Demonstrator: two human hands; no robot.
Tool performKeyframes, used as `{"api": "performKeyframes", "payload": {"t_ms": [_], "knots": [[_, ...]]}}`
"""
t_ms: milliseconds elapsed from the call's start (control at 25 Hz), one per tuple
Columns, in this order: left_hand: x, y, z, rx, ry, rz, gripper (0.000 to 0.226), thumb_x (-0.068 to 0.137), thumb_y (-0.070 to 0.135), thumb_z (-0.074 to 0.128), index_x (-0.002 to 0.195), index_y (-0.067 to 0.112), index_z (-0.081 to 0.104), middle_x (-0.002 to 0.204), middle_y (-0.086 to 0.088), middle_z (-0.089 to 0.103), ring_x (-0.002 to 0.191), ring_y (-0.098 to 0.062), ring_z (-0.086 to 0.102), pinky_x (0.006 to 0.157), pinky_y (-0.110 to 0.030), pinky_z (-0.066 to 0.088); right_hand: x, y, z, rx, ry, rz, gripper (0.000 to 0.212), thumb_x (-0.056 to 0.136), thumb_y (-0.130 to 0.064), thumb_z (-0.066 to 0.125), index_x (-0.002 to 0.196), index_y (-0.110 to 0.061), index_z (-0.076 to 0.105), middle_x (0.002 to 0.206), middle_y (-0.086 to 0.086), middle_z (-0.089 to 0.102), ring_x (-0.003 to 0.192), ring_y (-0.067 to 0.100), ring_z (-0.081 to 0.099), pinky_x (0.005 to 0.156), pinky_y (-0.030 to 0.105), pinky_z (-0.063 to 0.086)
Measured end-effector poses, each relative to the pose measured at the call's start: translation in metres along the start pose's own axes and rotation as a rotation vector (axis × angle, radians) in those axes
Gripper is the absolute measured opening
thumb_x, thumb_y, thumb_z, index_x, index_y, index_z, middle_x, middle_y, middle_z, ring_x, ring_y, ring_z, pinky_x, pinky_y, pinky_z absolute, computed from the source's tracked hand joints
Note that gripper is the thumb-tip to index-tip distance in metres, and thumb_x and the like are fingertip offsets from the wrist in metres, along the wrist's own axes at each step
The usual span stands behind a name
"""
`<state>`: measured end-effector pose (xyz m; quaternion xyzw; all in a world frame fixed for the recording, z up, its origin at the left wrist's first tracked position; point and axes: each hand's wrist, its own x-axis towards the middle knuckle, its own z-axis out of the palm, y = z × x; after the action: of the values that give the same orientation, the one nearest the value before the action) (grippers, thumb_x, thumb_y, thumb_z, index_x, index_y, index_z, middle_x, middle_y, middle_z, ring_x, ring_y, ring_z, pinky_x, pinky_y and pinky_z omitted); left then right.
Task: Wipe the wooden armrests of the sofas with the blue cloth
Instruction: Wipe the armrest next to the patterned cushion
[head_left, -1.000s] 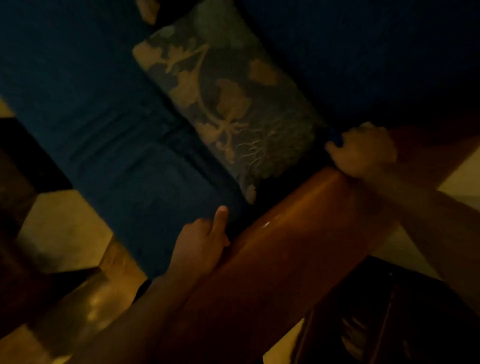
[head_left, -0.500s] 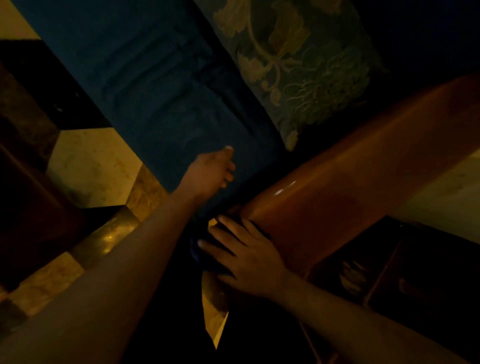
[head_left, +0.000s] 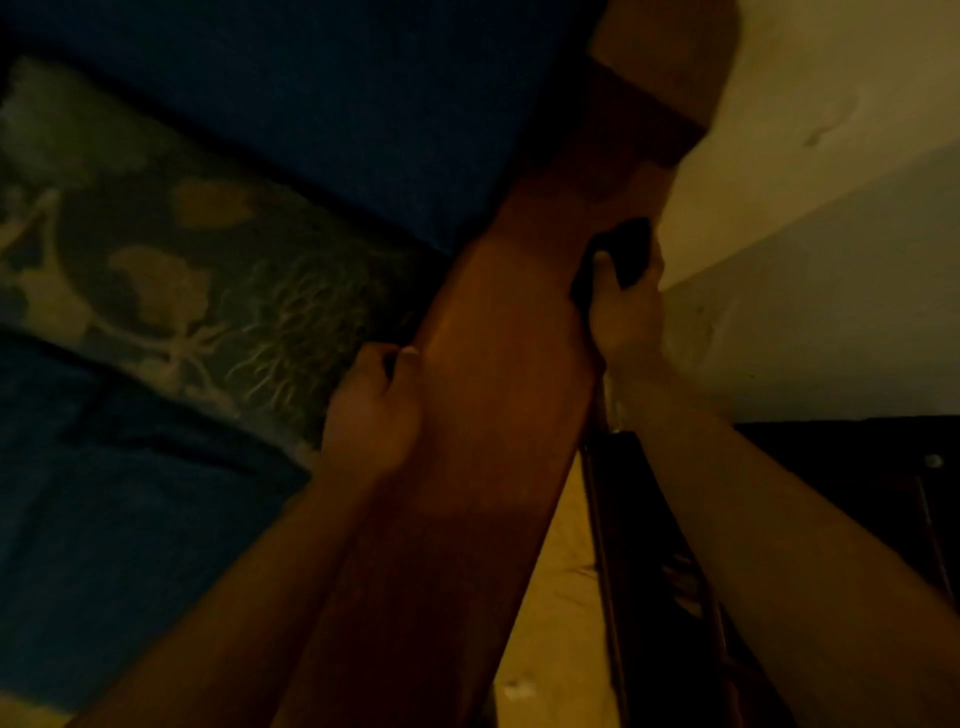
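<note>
Dim, yellowish light throughout. Wooden armrest (head_left: 498, 374) running from 6 o'clock up toward 1 o'clock, broad and smooth, ending in a rounded post near the top edge. Left hand (head_left: 371, 410) at centre, pressed against the armrest's 9 o'clock side, fingers (head_left: 408, 358) curled narrow over the edge, thumb tip up on the wood, holding nothing but the armrest itself. Right hand (head_left: 626, 312) at about 2 o'clock from centre, on the armrest's 3 o'clock side, fingers closed around the cloth (head_left: 626, 249), a dark wad bunched against the wood's outer edge and sticking out above the knuckles; blue colour hard to make out in this light. Both forearms reaching in from 6 o'clock, one either side of the armrest. Patterned cushion (head_left: 171, 291) at 9 o'clock, leaning on the blue sofa (head_left: 332, 104), touching or just beside the armrest's inner face. Pale wall (head_left: 831, 234) at 3 o'clock. Dark furniture (head_left: 841, 467) at 4 o'clock, details too murky to tell. Strip of light floor (head_left: 556, 597) between armrest and that furniture.
</note>
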<state>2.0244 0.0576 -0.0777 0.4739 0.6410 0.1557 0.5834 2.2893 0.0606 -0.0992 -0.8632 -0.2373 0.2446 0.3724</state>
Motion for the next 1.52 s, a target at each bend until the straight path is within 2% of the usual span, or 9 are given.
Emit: {"api": "performKeyframes", "payload": {"t_ms": [160,320,520,680,960,1080,1200,1360,1520], "knots": [[0.03,0.04,0.028,0.157,0.096,0.093,0.043,0.105,0.045,0.045,0.135,0.015,0.051,0.121,-0.006,0.066,0.105,-0.023,0.063,0.094,-0.039,0.051,0.01,-0.003,0.003,0.184,-0.01,0.156,0.068,0.101,-0.053,0.055,0.157,-0.02,0.033,0.147,0.006,0.055,0.131,0.027,0.056,0.108,0.04,0.047],[0.04,0.065,0.053,0.479,0.189,0.19,0.045,0.1,0.039,0.051,0.131,0.007,0.051,0.129,-0.019,0.06,0.113,-0.034,0.057,0.099,-0.05,0.047,-0.062,0.009,0.007,0.273,-0.071,0.126,0.079,0.096,-0.055,0.062,0.161,-0.029,0.023,0.141,-0.012,0.046,0.122,0.007,0.048,0.087,0.006,0.046],[0.051,0.087,0.088,0.945,0.128,0.727,0.043,0.091,0.031,0.051,0.121,0.006,0.069,0.13,-0.02,0.065,0.116,-0.043,0.059,0.097,-0.055,0.049,0.098,-0.027,-0.017,0.528,-0.153,0.416,0.075,0.089,-0.057,0.07,0.142,-0.007,0.053,0.124,0.008,0.067,0.094,0.019,0.066,0.071,0.027,0.057],[0.08,0.108,0.109,1.034,0.046,0.779,0.038,0.092,0.027,0.058,0.123,0.007,0.069,0.135,-0.022,0.063,0.118,-0.044,0.06,0.099,-0.054,0.051,0.192,-0.051,-0.011,0.544,-0.166,0.418,0.082,0.087,-0.056,0.073,0.148,-0.006,0.049,0.139,0.018,0.061,0.116,0.032,0.065,0.099,0.046,0.057],[0.081,0.105,0.094,1.004,-0.04,0.825,0.042,0.101,0.027,0.053,0.138,0.009,0.062,0.152,-0.017,0.051,0.136,-0.037,0.05,0.11,-0.046,0.042,0.16,-0.044,0.004,-0.051,0.116,-0.064,0.064,0.103,-0.045,0.046,0.156,-0.01,0.036,0.155,0.017,0.043,0.135,0.039,0.047,0.11,0.05,0.043],[0.07,0.101,0.086,0.965,-0.034,0.783,0.04,0.102,0.026,0.054,0.137,0.009,0.062,0.154,-0.016,0.049,0.139,-0.035,0.046,0.114,-0.044,0.039,0.084,-0.006,0.0,-0.264,-0.027,-0.562,0.057,0.1,-0.04,0.041,0.152,-0.016,0.045,0.161,0.01,0.04,0.152,0.033,0.023,0.122,0.06,0.026],[0.05,0.087,0.073,0.96,-0.04,0.758,0.038,0.102,0.026,0.055,0.134,0.007,0.065,0.153,-0.016,0.049,0.142,-0.035,0.043,0.116,-0.046,0.037,0.107,0.022,-0.034,-0.519,-0.214,-0.676,0.06,0.103,-0.051,0.038,0.157,-0.023,0.039,0.169,0.005,0.026,0.157,0.034,0.014,0.125,0.058,0.021],[0.016,0.05,0.049,0.898,-0.005,0.728,0.043,0.099,0.025,0.056,0.137,0.005,0.062,0.154,-0.019,0.048,0.142,-0.037,0.043,0.114,-0.054,0.04,0.135,-0.012,-0.019,0.103,-0.173,-0.148,0.062,0.106,-0.044,0.048,0.161,-0.024,0.027,0.164,0.008,0.035,0.15,0.027,0.036,0.124,0.05,0.03],[-0.006,0.018,0.033,0.777,0.102,0.623,0.041,0.1,0.019,0.058,0.137,0.003,0.061,0.153,-0.019,0.048,0.138,-0.038,0.045,0.109,-0.052,0.044,0.006,0.026,-0.001,0.499,-0.107,0.136,0.053,0.1,-0.042,0.062,0.148,-0.025,0.046,0.124,-0.01,0.066,0.105,-0.002,0.067,0.092,0.028,0.058]]}}
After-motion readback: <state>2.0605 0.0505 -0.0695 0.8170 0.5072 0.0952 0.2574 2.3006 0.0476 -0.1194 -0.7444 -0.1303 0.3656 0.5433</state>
